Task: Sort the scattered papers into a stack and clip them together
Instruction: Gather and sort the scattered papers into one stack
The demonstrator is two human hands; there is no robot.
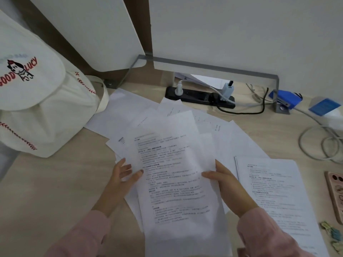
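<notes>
**Sheaf of papers pinched at both edges over the tabletop**

Counted two hands, each out of a pink sleeve (83, 238). Saw one sheaf of papers (178, 197) held between them, over the near middle of the tabletop (55, 191). Found the left hand (123, 175) at the sheaf's left edge, thumb laid on the top sheet, fingers spread beneath. Found the right hand (228, 184) at the right edge, thumb on top, fingers hidden under the sheets. Pinched, then, from both sides. Ran lengthwise from near to far, far end leaning a little left, print upright to the reader, sheets fanned unevenly.

Beyond and beneath it, counted at least six loose sheets (130, 115) lying flat and overlapping at many angles; could not fix the exact number. To the right, noted one second stack (274, 191), flat, printed side up, long axis also near to far, its near corner under the right forearm.

Near the right edge, made out a few small clips (332, 232), too blurred to count, just beside one pink phone case (336, 193).

Noted one cloth bag (37, 108) standing at the left, flap down, contents hidden. Noted one black power strip (196, 97) by the wall, holding three plugs: one white, one black, one pale-blue adapter.
</notes>
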